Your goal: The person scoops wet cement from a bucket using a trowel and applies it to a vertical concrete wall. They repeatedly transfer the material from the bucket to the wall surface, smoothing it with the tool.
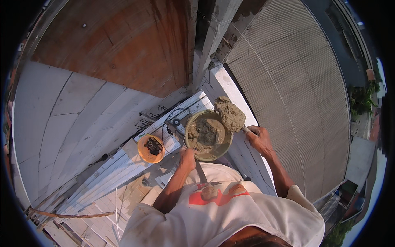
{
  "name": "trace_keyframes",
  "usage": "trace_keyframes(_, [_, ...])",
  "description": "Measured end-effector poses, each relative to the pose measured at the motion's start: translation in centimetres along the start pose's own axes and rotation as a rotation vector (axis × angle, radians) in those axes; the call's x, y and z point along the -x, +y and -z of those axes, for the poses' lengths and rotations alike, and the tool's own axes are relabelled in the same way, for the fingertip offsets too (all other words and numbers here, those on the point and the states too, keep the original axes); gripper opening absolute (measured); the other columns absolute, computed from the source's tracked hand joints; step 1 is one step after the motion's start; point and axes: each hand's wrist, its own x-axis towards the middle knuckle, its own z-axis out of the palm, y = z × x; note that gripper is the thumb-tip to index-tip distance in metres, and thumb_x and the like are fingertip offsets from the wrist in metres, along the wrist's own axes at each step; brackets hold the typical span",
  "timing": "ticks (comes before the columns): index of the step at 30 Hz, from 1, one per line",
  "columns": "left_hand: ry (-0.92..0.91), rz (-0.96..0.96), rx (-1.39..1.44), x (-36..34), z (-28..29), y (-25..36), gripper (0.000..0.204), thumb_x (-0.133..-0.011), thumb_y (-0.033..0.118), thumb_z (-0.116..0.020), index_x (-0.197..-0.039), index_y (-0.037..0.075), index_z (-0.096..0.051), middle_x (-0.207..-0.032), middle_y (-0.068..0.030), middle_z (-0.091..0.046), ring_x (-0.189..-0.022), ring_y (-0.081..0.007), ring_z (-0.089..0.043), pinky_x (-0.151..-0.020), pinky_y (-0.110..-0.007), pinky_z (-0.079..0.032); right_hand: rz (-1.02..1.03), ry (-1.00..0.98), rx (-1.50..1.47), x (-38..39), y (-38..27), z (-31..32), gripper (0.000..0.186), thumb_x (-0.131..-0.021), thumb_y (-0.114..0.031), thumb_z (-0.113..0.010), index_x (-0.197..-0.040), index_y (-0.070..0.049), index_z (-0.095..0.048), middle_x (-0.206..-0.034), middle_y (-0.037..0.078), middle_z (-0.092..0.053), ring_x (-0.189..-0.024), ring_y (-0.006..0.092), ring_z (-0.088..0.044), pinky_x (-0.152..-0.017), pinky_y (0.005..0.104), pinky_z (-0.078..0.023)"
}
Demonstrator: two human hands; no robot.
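Observation:
In front of my body is an olive-yellow bucket (226, 149) partly filled with wet grey mortar (204, 132). My left hand (187, 159) is closed at its near-left rim, gripping the bucket there; whether the fingers hold the rim or a wire handle is hard to see. My right hand (260, 139) grips the short handle of a trowel (246, 129). A large lump of mortar (229, 114) covers the trowel's blade, held over the bucket's right rim.
An orange bucket (142, 154) with dark contents stands left on pale metal sheeting (119, 162). Dark cable and rebar (145, 123) lie behind it. A white wall ledge (223, 80) runs along the right, beside a lower corrugated roof (288, 86). A post (214, 35) rises ahead.

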Motion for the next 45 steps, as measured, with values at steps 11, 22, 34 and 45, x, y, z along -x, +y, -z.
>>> trace_keyframes(11, [-0.065,-0.058,-0.04,-0.6,0.6,0.2,0.034,-0.074,-0.005,-0.058,-0.106,0.001,-0.065,-0.098,-0.011,-0.069,-0.083,-0.0265,-0.068,-0.074,-0.039,-0.059,0.678,0.661,0.495,-18.6,-18.0,2.4,0.031,-0.087,-0.001,-0.06,-0.116,0.008,-0.057,-0.109,0.03,-0.061,-0.105,0.047,-0.064,-0.084,0.0533,-0.055])
trace_keyframes(22, [0.023,-0.094,0.01,1.6,-1.2,0.3,0.043,-0.068,-0.008,-0.057,-0.109,0.0,-0.066,-0.102,-0.0123,-0.069,-0.091,-0.0277,-0.068,-0.082,-0.037,-0.058,0.586,0.403,0.484,-1.3,2.6,-1.9,0.026,-0.09,-0.012,-0.071,-0.114,-0.001,-0.068,-0.102,0.018,-0.071,-0.09,0.0366,-0.072,-0.077,0.0486,-0.059])
trace_keyframes(34, [-0.065,-0.119,-0.166,1.3,1.6,-1.4,0.026,-0.081,-0.006,-0.061,-0.106,-0.005,-0.066,-0.094,-0.0117,-0.067,-0.08,-0.0237,-0.066,-0.073,-0.037,-0.056,0.58,-0.235,0.878,-7.6,5.6,-9.5,0.045,-0.078,-0.019,-0.073,-0.119,-0.001,-0.069,-0.113,0.025,-0.072,-0.085,0.0384,-0.074,-0.071,0.0459,-0.062])
trace_keyframes(45, [-0.001,-0.11,-0.094,0.8,2.0,-1.4,0.033,-0.077,-0.007,-0.055,-0.108,-0.001,-0.065,-0.091,-0.0079,-0.065,-0.076,-0.02,-0.062,-0.067,-0.033,-0.053,0.502,-0.358,0.397,-4.2,8.0,-11.4,0.038,-0.086,-0.022,-0.075,-0.118,-0.001,-0.074,-0.098,0.025,-0.076,-0.084,0.0358,-0.076,-0.076,0.0451,-0.06])
